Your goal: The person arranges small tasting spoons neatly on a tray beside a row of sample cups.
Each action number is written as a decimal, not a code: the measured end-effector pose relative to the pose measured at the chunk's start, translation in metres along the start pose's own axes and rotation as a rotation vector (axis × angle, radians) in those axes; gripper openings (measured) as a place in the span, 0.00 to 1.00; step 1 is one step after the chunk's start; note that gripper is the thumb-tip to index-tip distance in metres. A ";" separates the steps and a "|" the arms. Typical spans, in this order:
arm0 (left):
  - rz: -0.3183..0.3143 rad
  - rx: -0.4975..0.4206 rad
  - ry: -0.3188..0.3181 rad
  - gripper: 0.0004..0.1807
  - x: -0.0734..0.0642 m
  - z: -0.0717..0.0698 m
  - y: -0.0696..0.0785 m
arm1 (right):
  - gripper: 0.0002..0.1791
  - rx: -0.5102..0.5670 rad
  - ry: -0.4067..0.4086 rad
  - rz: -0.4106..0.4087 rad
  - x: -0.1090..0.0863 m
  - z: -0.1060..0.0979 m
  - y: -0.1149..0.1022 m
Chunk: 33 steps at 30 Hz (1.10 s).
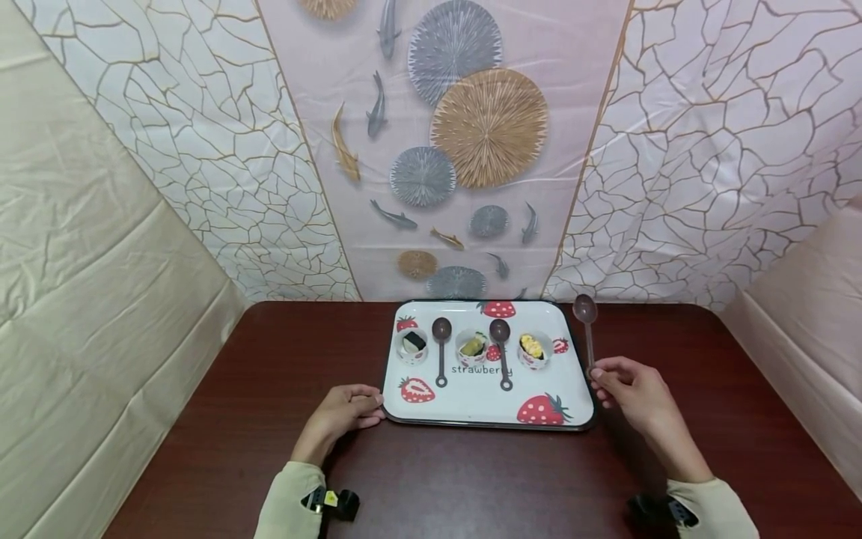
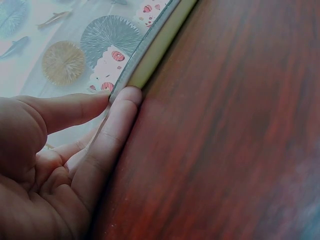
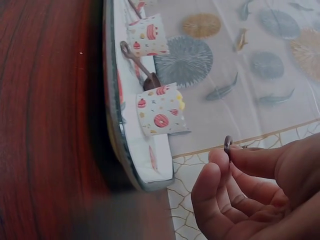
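Note:
A white strawberry-print tray (image 1: 444,411) with a dark rim lies on the table. My left hand (image 1: 346,412) holds its front left corner, thumb and a finger (image 2: 117,117) on either side of the rim. My right hand (image 1: 631,389), off the tray's right side, pinches a brown spoon (image 1: 586,318) by its handle end, bowl pointing away. In the right wrist view only the handle's ring (image 3: 228,144) shows. Two like spoons, a left one (image 1: 441,352) and a right one (image 1: 502,352), lie on the tray between three paper cups.
The left cup (image 1: 412,358) holds a white and black piece, the middle cup (image 1: 471,360) something green, the right cup (image 1: 534,361) something yellow. A dark red wooden table (image 1: 431,479) lies beneath, with a patterned cloth (image 1: 431,224) hanging behind it.

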<state>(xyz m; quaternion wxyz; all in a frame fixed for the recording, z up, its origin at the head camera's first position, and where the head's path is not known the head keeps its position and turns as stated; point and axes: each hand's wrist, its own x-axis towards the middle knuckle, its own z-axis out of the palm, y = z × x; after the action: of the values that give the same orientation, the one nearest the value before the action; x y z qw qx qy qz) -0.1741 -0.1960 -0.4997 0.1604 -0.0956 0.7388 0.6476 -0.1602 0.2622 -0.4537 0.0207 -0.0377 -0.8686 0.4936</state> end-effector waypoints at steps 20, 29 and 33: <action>0.002 -0.007 -0.007 0.19 -0.002 0.000 0.001 | 0.12 -0.131 -0.052 0.064 0.012 0.023 0.004; -0.004 0.004 -0.010 0.18 0.001 0.000 -0.002 | 0.10 -0.148 -0.063 0.056 0.018 0.028 0.009; -0.003 0.009 -0.007 0.19 -0.001 -0.001 0.000 | 0.11 -0.192 -0.066 0.056 0.020 0.029 0.008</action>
<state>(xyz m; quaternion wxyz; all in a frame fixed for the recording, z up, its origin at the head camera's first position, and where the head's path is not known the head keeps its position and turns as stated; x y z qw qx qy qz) -0.1735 -0.1968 -0.4999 0.1645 -0.0935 0.7410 0.6442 -0.1818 0.2430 -0.4755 -0.0255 -0.0473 -0.9108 0.4092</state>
